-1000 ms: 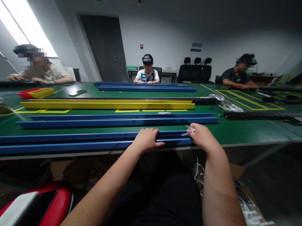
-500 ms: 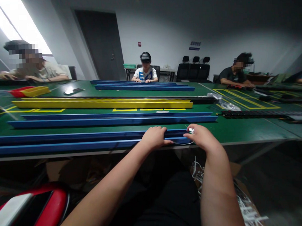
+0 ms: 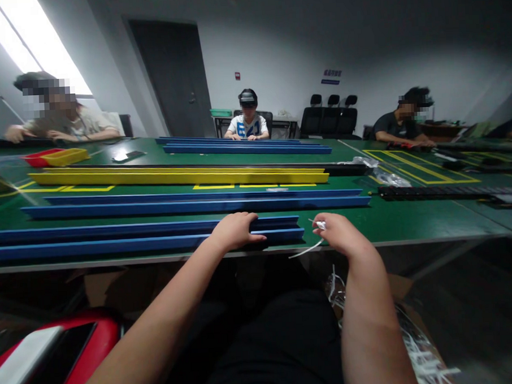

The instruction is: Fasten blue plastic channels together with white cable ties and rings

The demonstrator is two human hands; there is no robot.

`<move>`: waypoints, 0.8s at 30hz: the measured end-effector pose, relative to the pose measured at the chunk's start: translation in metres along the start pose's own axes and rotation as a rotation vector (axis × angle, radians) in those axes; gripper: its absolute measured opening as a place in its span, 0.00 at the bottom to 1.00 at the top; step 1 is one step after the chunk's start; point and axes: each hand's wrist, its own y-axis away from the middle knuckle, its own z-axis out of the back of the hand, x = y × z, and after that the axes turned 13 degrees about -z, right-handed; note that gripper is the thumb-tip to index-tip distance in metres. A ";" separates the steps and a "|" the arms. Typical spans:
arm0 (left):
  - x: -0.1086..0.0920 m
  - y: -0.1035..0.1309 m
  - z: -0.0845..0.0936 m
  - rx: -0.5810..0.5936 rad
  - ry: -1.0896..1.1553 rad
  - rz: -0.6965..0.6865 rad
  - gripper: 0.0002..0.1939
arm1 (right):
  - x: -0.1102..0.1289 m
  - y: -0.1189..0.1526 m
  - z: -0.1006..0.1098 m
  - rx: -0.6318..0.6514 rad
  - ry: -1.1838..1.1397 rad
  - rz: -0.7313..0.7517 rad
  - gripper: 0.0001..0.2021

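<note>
My left hand [image 3: 235, 229] grips a long blue channel [image 3: 114, 243] near its right end, with fingers at the far side and the thumb along the near side. The channel lies along the front edge of the green table and runs out of view to the left. Just beyond its right end, my right hand [image 3: 336, 231] is closed on a bunched white strip [image 3: 321, 225]. A loose tail of that strip hangs down toward the table's front edge. What the strip is made of cannot be made out.
Behind lie another blue channel [image 3: 197, 207], a yellow channel [image 3: 179, 177] and black bars [image 3: 443, 193]. Red and yellow trays [image 3: 65, 157] stand at left. Below the table are a box of white strips [image 3: 419, 343] and a red stool [image 3: 87, 358]. Several people sit around.
The blue channel and my left hand have shifted left, so the channel's right end now stands apart from my right hand. The white strip's tail has swung lower.
</note>
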 end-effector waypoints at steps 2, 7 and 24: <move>0.002 0.001 0.000 -0.007 -0.009 -0.008 0.40 | 0.004 0.002 0.003 -0.060 -0.041 0.074 0.08; -0.001 0.001 -0.001 -0.020 -0.032 -0.010 0.39 | 0.010 0.006 0.013 -0.151 -0.112 0.210 0.12; -0.003 0.000 -0.006 -0.028 -0.086 -0.018 0.38 | 0.014 0.007 0.014 -0.133 -0.219 0.065 0.11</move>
